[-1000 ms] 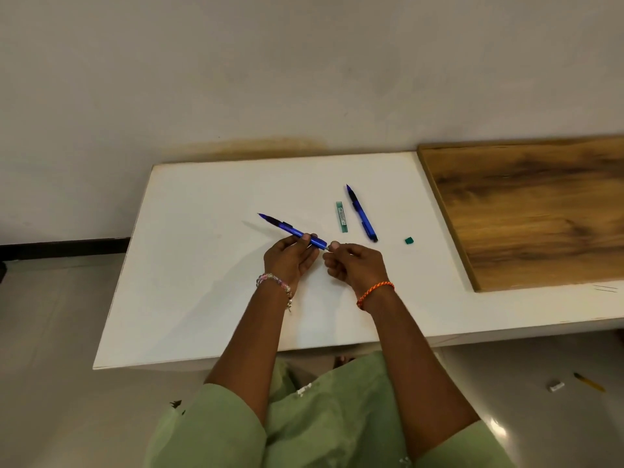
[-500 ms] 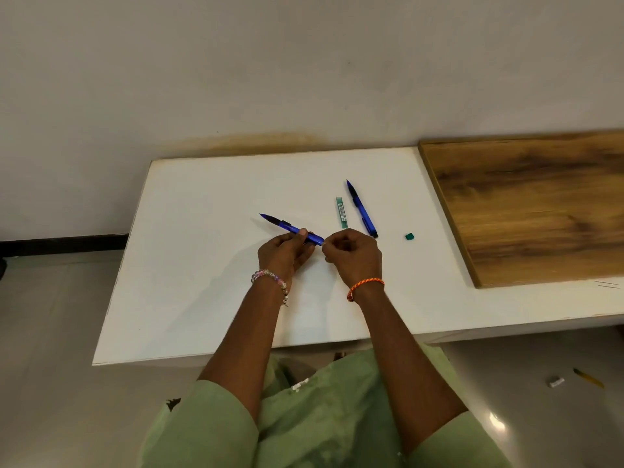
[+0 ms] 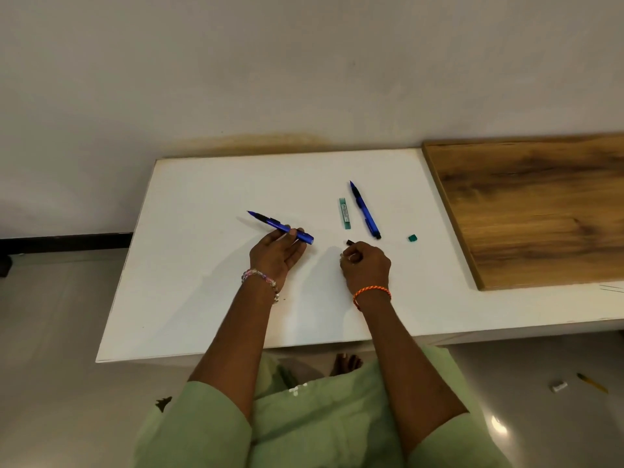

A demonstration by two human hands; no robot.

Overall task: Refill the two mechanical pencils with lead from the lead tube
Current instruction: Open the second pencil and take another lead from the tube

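My left hand (image 3: 275, 253) holds a blue mechanical pencil (image 3: 270, 222) by its rear half, tip pointing up-left; its back end is open. My right hand (image 3: 366, 265) pinches a small dark cap (image 3: 349, 242) at its fingertips, a hand's width to the right of the pencil. A second blue pencil (image 3: 365, 211) lies on the white table (image 3: 202, 282) beyond my right hand. The green lead tube (image 3: 344, 213) lies just left of it. A small green tube cap (image 3: 412, 237) sits to the right.
A wooden board (image 3: 540, 204) lies on the table's right part, against the wall. On the floor at the lower right lie a yellow pencil (image 3: 592, 383) and a small white piece (image 3: 559, 387).
My right hand has pulled the dark cap off the back of the held pencil and moved away to the right. The hands are apart now.
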